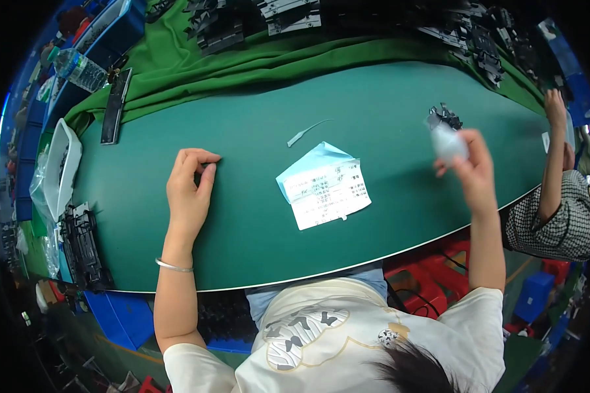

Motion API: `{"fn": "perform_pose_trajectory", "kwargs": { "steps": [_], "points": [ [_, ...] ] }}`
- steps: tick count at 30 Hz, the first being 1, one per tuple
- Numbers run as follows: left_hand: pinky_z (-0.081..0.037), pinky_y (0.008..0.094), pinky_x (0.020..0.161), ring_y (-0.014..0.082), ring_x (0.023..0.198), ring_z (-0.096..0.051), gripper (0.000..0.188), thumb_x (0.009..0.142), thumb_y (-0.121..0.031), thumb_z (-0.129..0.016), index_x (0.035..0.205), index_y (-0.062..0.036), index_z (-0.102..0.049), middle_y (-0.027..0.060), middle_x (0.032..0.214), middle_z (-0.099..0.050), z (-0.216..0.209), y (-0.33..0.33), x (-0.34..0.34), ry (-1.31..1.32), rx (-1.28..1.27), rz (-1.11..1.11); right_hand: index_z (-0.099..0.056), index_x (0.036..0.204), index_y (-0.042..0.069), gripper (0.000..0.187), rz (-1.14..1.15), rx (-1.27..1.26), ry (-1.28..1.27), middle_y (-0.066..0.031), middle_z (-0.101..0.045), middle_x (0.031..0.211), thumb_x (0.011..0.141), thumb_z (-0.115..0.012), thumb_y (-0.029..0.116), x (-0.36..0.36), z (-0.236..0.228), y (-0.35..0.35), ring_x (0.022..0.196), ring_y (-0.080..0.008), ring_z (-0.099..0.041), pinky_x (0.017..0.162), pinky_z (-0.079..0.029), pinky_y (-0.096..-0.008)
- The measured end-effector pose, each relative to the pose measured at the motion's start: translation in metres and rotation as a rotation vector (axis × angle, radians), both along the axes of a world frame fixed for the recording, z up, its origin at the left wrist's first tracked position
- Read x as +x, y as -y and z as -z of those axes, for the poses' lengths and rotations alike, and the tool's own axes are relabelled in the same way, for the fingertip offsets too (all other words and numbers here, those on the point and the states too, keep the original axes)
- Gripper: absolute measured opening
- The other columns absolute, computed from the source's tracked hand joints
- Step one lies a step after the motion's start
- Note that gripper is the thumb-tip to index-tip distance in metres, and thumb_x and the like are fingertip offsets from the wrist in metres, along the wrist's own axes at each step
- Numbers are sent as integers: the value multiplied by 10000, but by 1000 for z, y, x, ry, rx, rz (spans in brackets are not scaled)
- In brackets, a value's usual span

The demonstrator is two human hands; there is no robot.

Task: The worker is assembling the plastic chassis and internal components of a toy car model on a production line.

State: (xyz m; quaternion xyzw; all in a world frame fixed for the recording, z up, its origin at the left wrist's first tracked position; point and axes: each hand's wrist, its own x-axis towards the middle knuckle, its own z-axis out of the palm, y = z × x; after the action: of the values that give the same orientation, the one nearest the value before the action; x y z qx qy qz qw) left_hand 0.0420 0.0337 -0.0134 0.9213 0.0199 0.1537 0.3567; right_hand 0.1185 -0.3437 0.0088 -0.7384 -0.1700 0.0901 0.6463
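Note:
My left hand point(191, 187) rests on the green table at the left, fingers curled with the thumb close under the forefinger; whether anything small is between them is hidden. My right hand point(473, 164) is raised over the table at the right, closed on a pale, blurred wad point(450, 144) whose material I cannot make out. Just beyond it lies a small black plastic part point(444, 116). Between my hands are a light-blue folded paper point(321, 160) and a white printed slip point(331, 208). A thin tag with a tail point(296, 138) lies beyond the papers.
Green cloth point(242, 72) borders the far edge, with black parts behind it. At the left are a long dark flat piece point(116, 106), a plastic bottle point(78, 67), a white tray point(69, 164) and a black assembly point(83, 245). Another person's arm point(554, 157) reaches in at the right.

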Motion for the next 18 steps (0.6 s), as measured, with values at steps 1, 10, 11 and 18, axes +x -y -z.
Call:
{"fn": "perform_pose_trajectory", "kwargs": {
  "steps": [1, 10, 11, 18],
  "points": [
    [-387, 212, 559, 117, 607, -453, 90, 730, 32, -512, 808, -11, -528, 46, 801, -499, 0, -1, 0, 2, -13, 16, -423, 993, 14, 280, -62, 26, -125, -77, -498, 893, 745, -533, 85, -12, 3, -11, 719, -145, -533, 571, -446, -235],
    [-394, 211, 561, 117, 622, -468, 86, 741, 35, -501, 815, 0, -526, 54, 818, -502, -2, -1, 1, -24, -81, 33, -432, 985, -5, 248, -158, 9, -253, -53, -477, 897, 758, -523, 32, -29, 3, -50, 809, -102, -463, 694, -382, -226],
    [-396, 212, 561, 117, 623, -470, 84, 741, 34, -502, 815, 0, -525, 53, 820, -502, -3, -1, 1, -28, -80, 33, -437, 978, -2, 253, -167, 5, -207, -53, -477, 898, 750, -541, 36, -29, 4, -53, 810, -105, -464, 694, -383, -227],
    [-402, 217, 574, 123, 634, -477, 87, 736, 37, -503, 814, 3, -522, 55, 822, -503, -5, -1, 0, -32, -87, 33, -497, 888, 8, 245, -95, -195, 27, -53, -526, 821, 693, -632, 69, -33, -7, -65, 711, -119, -509, 608, -411, -229]
  ]
}}
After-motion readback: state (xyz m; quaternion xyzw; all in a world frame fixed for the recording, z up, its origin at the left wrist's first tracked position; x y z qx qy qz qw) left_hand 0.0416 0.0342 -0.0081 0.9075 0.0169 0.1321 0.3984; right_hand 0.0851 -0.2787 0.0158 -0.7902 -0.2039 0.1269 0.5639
